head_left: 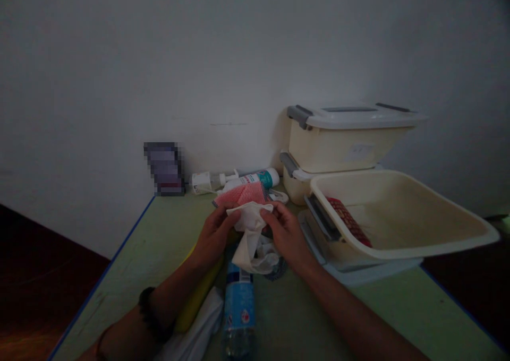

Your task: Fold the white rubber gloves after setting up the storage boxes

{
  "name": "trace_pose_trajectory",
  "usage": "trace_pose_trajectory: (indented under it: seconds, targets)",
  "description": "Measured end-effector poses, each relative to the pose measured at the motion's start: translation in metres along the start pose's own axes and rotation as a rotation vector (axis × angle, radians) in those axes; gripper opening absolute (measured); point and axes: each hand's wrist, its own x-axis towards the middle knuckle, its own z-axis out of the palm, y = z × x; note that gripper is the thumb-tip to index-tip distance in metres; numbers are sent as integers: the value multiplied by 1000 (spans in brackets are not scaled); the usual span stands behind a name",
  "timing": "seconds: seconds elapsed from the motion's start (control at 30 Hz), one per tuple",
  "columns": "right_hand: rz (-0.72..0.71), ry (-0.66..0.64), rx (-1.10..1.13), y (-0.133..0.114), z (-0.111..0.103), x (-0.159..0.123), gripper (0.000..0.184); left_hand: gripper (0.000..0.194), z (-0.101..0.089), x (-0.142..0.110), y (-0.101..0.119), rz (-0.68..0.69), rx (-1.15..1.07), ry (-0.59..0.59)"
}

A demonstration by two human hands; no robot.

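Observation:
A limp white cloth [250, 217] with a hemmed upper edge is stretched between my two hands over the middle of the table. My left hand [213, 231] pinches its left corner between thumb and fingers. At the opposite corner, my right hand [283, 231] has the same kind of pinch. The cloth's lower part hangs in twisted folds above a plastic bottle with a blue label [239, 302]. Just behind my fingers lies a pink patterned cloth [243, 194]. A yellow item [199, 297], partly covered by my left forearm, rests beside the bottle with white fabric [201, 326].
At the right stands an open cream bin [418, 249] holding a red patterned item [348, 220]. Stacked lidded boxes [334, 146] are behind it. A white bottle with a green band [269, 178] and a clear bottle [207, 182] lie by the wall. A pixelated upright object [165, 170] is at left.

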Motion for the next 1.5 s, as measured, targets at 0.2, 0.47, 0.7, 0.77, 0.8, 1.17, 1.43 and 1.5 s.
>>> trace_pose_trajectory:
  seconds: [0.2, 0.47, 0.7, 0.77, 0.8, 1.17, 1.43, 1.5]
  targets:
    - [-14, 1, -7, 1, 1, -1, 18, 21, 0, 4, -2, -3, -70, 39]
    - [-84, -32, -55, 6, -1, 0, 10, 29, 5, -2, 7, -9, 28, -1]
    - [-151, -64, -117, 8, -1, -2, 9, 25, 1, -1, 2, -1, 74, 31]
    - [-189, -42, -150, 7, -2, -3, 7, 26, -2, 0, -1, -6, 68, 45]
    - [-209, -32, -168, 6, -2, -3, 7, 27, -3, 0, -3, -9, 66, 51]
    - [-277, -10, -259, 2, -1, -6, 12, 32, -8, 2, -6, -30, 57, 66]
    - [-279, -25, -308, -1, -2, -6, 12, 28, -4, 0, -1, -14, 49, 53]
    - [-285, -33, -321, 0, -2, -6, 12, 27, -2, -1, 0, -14, 46, 47]
